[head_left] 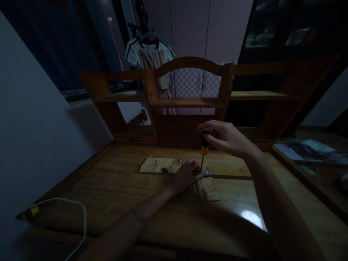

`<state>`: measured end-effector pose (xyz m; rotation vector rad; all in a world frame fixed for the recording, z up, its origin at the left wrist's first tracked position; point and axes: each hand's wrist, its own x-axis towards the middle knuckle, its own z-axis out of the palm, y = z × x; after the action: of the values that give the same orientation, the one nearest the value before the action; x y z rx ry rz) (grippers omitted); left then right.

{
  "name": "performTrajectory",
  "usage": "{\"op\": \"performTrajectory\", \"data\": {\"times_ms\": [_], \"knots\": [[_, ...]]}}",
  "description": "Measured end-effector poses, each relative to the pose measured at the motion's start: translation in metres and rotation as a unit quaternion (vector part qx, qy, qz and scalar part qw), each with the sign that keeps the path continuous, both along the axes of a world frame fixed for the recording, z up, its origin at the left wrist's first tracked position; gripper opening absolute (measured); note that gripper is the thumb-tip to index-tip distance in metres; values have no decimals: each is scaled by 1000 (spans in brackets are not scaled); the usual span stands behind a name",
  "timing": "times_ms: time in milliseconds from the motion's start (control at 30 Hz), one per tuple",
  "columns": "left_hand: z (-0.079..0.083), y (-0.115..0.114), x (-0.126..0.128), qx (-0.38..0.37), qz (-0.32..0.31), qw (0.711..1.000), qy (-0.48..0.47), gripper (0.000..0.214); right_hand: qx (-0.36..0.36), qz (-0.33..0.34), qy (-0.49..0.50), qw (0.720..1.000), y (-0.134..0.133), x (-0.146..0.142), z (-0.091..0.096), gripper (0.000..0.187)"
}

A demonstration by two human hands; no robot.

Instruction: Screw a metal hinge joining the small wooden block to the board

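Gripping a yellow and black screwdriver (204,148) in the right hand (227,136), with fingers curled round the handle. Pointing it down, a little tilted, at the left end of a small shiny metal piece (206,173). Reaching in low with the left hand (187,175) too, with bent fingers right by that same end. Cannot tell from here whether pinching the metal piece or just pressing on it. Cannot see the very tip well either, so close to those fingers.

Look for the metal piece at the far end of a small wooden board (209,190), beside a long pale strip (160,165) on the worktop (108,203).

Could slip off sideways from pushing with the screwdriver on a slant. Could then poke the left hand, so close to the tip, or scratch the wooden board. Could make the metal piece slide or turn crooked from twisting hard with too loose a hold. Could miss the right spot because of the dim light. Could also bump the white cord (85,221) with the left arm, from swinging it out to the side. Less likely to knock the small bits (116,155) near the back, well apart from both hands.
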<state>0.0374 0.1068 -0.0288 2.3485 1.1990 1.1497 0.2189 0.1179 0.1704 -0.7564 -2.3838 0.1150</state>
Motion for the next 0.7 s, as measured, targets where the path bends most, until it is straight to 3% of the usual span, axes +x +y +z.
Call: {"op": "performTrajectory", "data": {"times_ms": [200, 300, 400, 500, 600, 700], "knots": [[-7, -1, 1, -15, 4, 999, -30, 27, 1, -3, -2, 1000, -1, -1, 0, 37], [5, -4, 0, -31, 48, 994, -98, 37, 10, -33, 0, 999, -2, -3, -3, 38], [40, -6, 2, 2, 96, 970, -222, 43, 8, -65, -18, 998, -3, -2, -3, 45], [90, -8, 9, 68, 66, 954, -284, 51, 1, -65, -34, 997, -5, 1, -1, 45], [130, -11, 18, 122, 6, 971, -207, 52, -5, -58, -45, 997, -9, 1, 2, 46], [149, -12, 22, 148, -9, 981, -125, 46, -16, -44, -48, 998, -21, 6, 3, 48]]}}
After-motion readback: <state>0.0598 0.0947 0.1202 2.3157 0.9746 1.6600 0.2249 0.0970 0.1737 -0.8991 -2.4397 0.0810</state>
